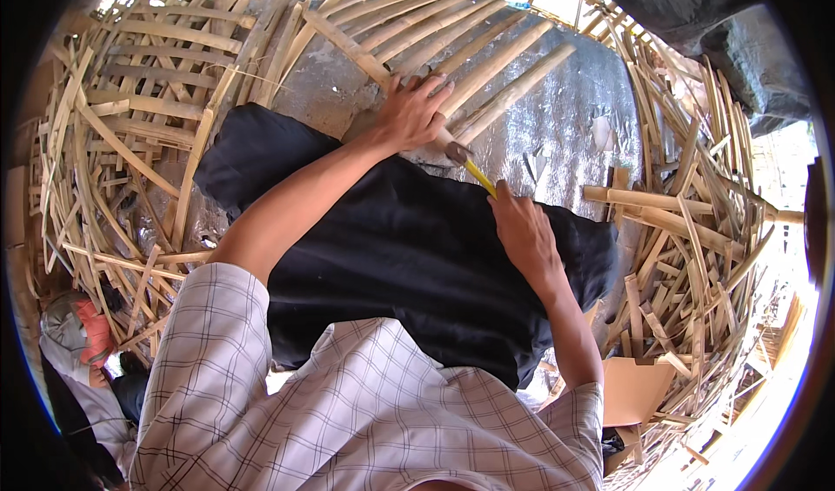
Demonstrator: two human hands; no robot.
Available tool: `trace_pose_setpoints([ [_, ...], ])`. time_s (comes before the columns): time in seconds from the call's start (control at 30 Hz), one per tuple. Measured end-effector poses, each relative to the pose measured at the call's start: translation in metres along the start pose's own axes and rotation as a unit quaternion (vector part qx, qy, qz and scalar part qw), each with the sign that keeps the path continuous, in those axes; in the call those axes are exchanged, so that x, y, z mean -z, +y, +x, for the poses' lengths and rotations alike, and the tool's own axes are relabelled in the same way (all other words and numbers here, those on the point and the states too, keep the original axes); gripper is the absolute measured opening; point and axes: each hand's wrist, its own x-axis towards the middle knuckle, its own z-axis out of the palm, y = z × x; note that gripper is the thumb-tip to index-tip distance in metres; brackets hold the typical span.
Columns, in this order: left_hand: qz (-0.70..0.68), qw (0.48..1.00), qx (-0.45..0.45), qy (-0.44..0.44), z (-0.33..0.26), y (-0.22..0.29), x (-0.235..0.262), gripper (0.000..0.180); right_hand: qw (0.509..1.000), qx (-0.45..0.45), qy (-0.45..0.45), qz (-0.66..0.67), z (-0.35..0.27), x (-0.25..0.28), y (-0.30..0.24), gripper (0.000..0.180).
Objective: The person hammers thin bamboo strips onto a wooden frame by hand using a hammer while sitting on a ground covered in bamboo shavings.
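My right hand (528, 230) is closed around the handle of a small hammer (479, 178) with a yellow shaft. Its dark head lies at the near end of a diagonal bamboo strip (350, 49); whether they touch, I cannot tell. My left hand (410, 115) presses down on this strip, fingers bent over it and hiding its middle. Several long bamboo slats (502, 72) run side by side from the strip toward the far right, forming a frame. No nail can be made out.
Beneath the frame lies a worn, silvery sheet (591, 100). Woven bamboo panels (165, 56) stand at the left, and cut bamboo pieces (687, 291) are heaped at the right near a cardboard box (637, 393). Dark cloth (391, 247) covers my legs. Another person (87, 360) is at the lower left.
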Motion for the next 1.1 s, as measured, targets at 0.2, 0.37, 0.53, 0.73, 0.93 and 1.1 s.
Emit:
trace_pose_setpoints([
  [0.2, -0.018, 1.0, 0.014, -0.022, 0.002, -0.002, -0.004, 0.051, 0.982, -0.107, 0.039, 0.152, 0.016, 0.017, -0.01, 0.016],
  [0.37, 0.013, 1.0, -0.014, 0.019, 0.0, -0.003, -0.004, 0.05, 0.998, -0.028, -0.017, 0.048, 0.001, -0.003, 0.002, 0.02],
  [0.53, -0.01, 1.0, 0.015, -0.01, 0.0, -0.002, -0.008, 0.051, 0.982, -0.109, 0.022, 0.15, 0.01, 0.005, -0.011, 0.024],
  [0.73, -0.01, 1.0, 0.007, -0.003, -0.001, -0.002, -0.002, 0.053, 0.996, -0.065, -0.008, 0.065, 0.006, 0.0, -0.004, 0.024],
  [0.93, 0.019, 1.0, -0.006, 0.007, -0.001, 0.0, -0.001, 0.052, 0.994, -0.095, -0.06, 0.017, -0.006, -0.006, -0.013, 0.022],
  [1.1, -0.01, 1.0, 0.003, 0.005, 0.0, -0.001, -0.001, 0.052, 0.984, -0.082, -0.017, 0.16, 0.014, 0.005, -0.011, 0.024],
])
